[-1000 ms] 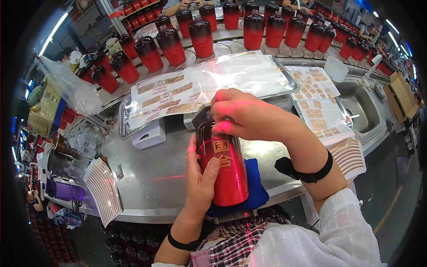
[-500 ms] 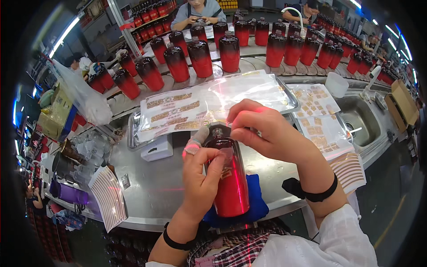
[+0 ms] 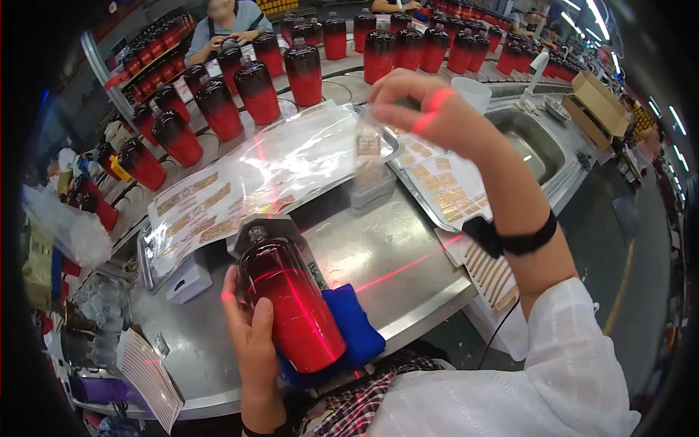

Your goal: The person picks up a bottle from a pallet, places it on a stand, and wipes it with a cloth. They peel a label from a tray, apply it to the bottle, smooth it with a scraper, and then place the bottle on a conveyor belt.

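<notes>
A glass bottle (image 3: 295, 306), black at the shoulder and fading to red, lies tilted on a folded blue cloth (image 3: 354, 320). Its neck rests at a grey angled bracket (image 3: 287, 227). My left hand (image 3: 253, 335) is closed round the bottle's left side, thumb on the front. Raised over the far trays, my right hand (image 3: 426, 109) is pinched on the top of a clear film strip (image 3: 370, 164), which hangs down, smeared by motion, with gold-coloured print on it. Thin red light lines cross the bottle and my hands.
White sheets of gold decals (image 3: 218, 197) cover a metal tray. Smaller gold pieces lie on a second tray (image 3: 445, 191). Behind, similar bottles (image 3: 302, 69) line a curved conveyor, with a co-worker (image 3: 229, 29) beyond. A sink (image 3: 531, 146) is at right; a white box (image 3: 189, 277) stands left.
My right hand has lifted away from the bottle's neck with the film. My left hand went from pinching at the shoulder to holding the bottle's side. The view has turned right.
</notes>
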`<move>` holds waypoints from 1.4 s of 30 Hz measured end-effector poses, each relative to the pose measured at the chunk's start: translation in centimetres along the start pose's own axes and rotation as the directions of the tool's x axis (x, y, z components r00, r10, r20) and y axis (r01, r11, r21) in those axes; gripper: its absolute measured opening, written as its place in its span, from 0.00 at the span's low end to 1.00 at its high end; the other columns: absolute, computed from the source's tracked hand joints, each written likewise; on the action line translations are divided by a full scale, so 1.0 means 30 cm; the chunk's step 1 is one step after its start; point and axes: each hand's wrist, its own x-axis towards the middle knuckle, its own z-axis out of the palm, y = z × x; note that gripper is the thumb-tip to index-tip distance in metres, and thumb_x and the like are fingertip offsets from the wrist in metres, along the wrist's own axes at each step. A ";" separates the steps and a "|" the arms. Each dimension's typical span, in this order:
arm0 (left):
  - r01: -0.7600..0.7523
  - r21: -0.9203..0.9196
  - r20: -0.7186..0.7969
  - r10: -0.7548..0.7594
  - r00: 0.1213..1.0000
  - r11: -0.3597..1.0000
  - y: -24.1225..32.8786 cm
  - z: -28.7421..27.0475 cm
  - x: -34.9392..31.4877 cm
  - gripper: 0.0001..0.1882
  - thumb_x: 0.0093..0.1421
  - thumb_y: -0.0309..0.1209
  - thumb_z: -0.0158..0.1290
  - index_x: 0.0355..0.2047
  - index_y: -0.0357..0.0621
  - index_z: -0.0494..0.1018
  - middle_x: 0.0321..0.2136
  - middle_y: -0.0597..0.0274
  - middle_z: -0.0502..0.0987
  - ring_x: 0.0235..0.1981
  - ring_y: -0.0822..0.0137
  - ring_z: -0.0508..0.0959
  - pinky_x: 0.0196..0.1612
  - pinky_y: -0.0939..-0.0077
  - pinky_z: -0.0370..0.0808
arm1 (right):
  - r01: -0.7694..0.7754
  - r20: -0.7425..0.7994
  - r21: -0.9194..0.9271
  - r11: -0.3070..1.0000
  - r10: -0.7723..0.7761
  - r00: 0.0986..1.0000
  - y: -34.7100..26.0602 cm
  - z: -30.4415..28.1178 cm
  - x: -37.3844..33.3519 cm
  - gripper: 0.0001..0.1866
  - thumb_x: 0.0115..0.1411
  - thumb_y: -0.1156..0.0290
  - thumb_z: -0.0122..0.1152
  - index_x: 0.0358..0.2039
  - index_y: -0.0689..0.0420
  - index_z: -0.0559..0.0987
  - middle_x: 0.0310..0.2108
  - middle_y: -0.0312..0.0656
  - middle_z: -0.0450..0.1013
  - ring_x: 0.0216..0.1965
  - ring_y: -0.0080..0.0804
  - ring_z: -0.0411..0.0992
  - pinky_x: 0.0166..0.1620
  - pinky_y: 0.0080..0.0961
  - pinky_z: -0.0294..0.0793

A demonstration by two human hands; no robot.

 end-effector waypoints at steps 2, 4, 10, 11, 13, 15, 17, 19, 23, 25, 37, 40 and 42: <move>0.112 -0.132 0.073 -0.103 0.992 0.985 -0.028 0.008 0.000 0.37 0.66 0.37 0.47 0.68 0.35 0.44 0.61 0.47 0.60 0.58 0.59 0.68 0.61 0.64 0.66 | -0.267 -0.052 -0.011 0.964 0.267 0.962 0.144 -0.083 -0.003 0.09 0.62 0.64 0.62 0.33 0.57 0.78 0.37 0.32 0.74 0.32 0.18 0.68 0.34 0.20 0.70; 0.098 -0.169 0.089 -0.084 0.992 0.981 -0.042 0.048 -0.004 0.35 0.67 0.37 0.45 0.68 0.37 0.44 0.61 0.47 0.61 0.57 0.58 0.70 0.59 0.64 0.69 | -0.399 -0.104 -0.133 0.907 0.387 0.916 0.347 -0.143 -0.029 0.11 0.62 0.62 0.62 0.33 0.58 0.78 0.33 0.32 0.74 0.30 0.18 0.67 0.34 0.21 0.71; 0.106 -0.110 0.034 -0.103 0.994 0.988 -0.028 0.036 -0.016 0.44 0.63 0.46 0.50 0.69 0.37 0.41 0.62 0.45 0.59 0.60 0.55 0.66 0.60 0.61 0.68 | -0.430 -0.039 -0.648 0.629 0.536 0.843 0.846 -0.016 -0.091 0.14 0.53 0.61 0.61 0.32 0.58 0.83 0.29 0.51 0.78 0.35 0.46 0.77 0.41 0.39 0.76; 0.114 -0.095 0.048 -0.110 0.993 0.989 -0.025 0.041 -0.013 0.45 0.62 0.47 0.50 0.69 0.37 0.41 0.62 0.45 0.58 0.60 0.55 0.66 0.60 0.60 0.67 | -0.389 0.000 -0.756 0.526 0.594 0.804 0.876 0.006 -0.098 0.14 0.54 0.61 0.59 0.33 0.56 0.84 0.31 0.51 0.79 0.38 0.47 0.77 0.44 0.40 0.76; 0.118 -0.088 0.028 -0.116 0.993 0.989 -0.021 0.045 -0.013 0.46 0.61 0.48 0.51 0.69 0.37 0.41 0.62 0.45 0.58 0.60 0.54 0.66 0.60 0.60 0.67 | -0.414 0.050 -0.746 0.521 0.664 0.746 0.883 0.036 -0.096 0.14 0.54 0.62 0.58 0.35 0.55 0.84 0.35 0.51 0.78 0.43 0.49 0.75 0.48 0.42 0.75; 0.121 -0.087 0.013 -0.120 0.993 0.989 -0.019 0.043 -0.012 0.47 0.61 0.49 0.51 0.69 0.37 0.41 0.62 0.45 0.58 0.60 0.54 0.66 0.60 0.60 0.68 | -0.403 -0.039 -0.757 0.514 0.581 0.813 0.886 0.044 -0.091 0.12 0.54 0.63 0.58 0.34 0.55 0.84 0.38 0.51 0.77 0.45 0.49 0.74 0.49 0.41 0.73; 0.148 -0.172 0.049 -0.142 0.989 0.974 -0.027 0.030 -0.007 0.45 0.61 0.46 0.51 0.69 0.39 0.41 0.61 0.44 0.60 0.59 0.54 0.68 0.59 0.60 0.69 | -0.331 -0.008 -0.749 0.574 0.492 0.871 0.818 0.045 -0.061 0.11 0.54 0.64 0.58 0.32 0.55 0.83 0.37 0.51 0.76 0.43 0.50 0.74 0.48 0.42 0.73; 0.180 -0.222 0.077 -0.167 0.983 0.958 -0.023 0.030 -0.002 0.44 0.61 0.44 0.51 0.69 0.40 0.41 0.61 0.44 0.61 0.57 0.54 0.70 0.58 0.61 0.71 | -0.210 0.031 -0.696 0.687 0.321 0.947 0.687 0.010 -0.034 0.09 0.54 0.66 0.59 0.29 0.57 0.81 0.35 0.51 0.75 0.39 0.49 0.73 0.46 0.42 0.73; 0.181 -0.321 0.190 -0.124 0.974 0.930 -0.013 0.044 0.006 0.39 0.64 0.39 0.48 0.69 0.44 0.43 0.59 0.45 0.64 0.53 0.55 0.74 0.55 0.63 0.75 | -0.079 0.047 -0.475 0.876 0.115 0.992 0.326 -0.060 -0.030 0.07 0.56 0.70 0.61 0.27 0.61 0.77 0.33 0.47 0.72 0.37 0.45 0.72 0.41 0.36 0.71; 0.148 -0.312 0.146 -0.106 0.983 0.938 -0.034 0.034 0.002 0.36 0.66 0.40 0.46 0.69 0.43 0.44 0.59 0.46 0.64 0.53 0.55 0.75 0.54 0.63 0.75 | -0.010 0.100 -0.361 0.933 0.049 0.994 0.125 -0.027 -0.026 0.08 0.58 0.71 0.60 0.28 0.61 0.73 0.34 0.43 0.71 0.38 0.38 0.70 0.42 0.30 0.68; 0.074 -0.293 0.123 -0.039 0.992 0.953 -0.017 0.022 -0.044 0.36 0.71 0.45 0.41 0.69 0.34 0.42 0.63 0.45 0.60 0.61 0.57 0.67 0.62 0.61 0.67 | 0.011 0.304 0.209 0.978 -0.076 0.950 -0.277 0.428 -0.066 0.06 0.57 0.75 0.63 0.31 0.62 0.74 0.39 0.44 0.72 0.36 0.36 0.72 0.39 0.30 0.73; 0.087 -0.347 0.094 -0.058 0.994 0.934 -0.001 0.028 -0.052 0.37 0.69 0.38 0.46 0.69 0.33 0.42 0.59 0.49 0.65 0.57 0.63 0.70 0.59 0.69 0.68 | 0.049 0.240 0.224 0.973 -0.104 0.965 -0.257 0.473 -0.078 0.07 0.57 0.75 0.64 0.31 0.62 0.74 0.38 0.44 0.72 0.36 0.38 0.72 0.38 0.30 0.73; 0.088 -0.209 0.104 -0.068 0.992 0.974 -0.001 0.026 -0.051 0.39 0.67 0.36 0.50 0.69 0.33 0.42 0.58 0.48 0.65 0.56 0.63 0.70 0.59 0.69 0.67 | 0.020 0.222 0.228 0.974 -0.072 0.972 -0.254 0.486 -0.081 0.07 0.56 0.76 0.64 0.30 0.62 0.74 0.37 0.45 0.72 0.36 0.38 0.72 0.38 0.30 0.73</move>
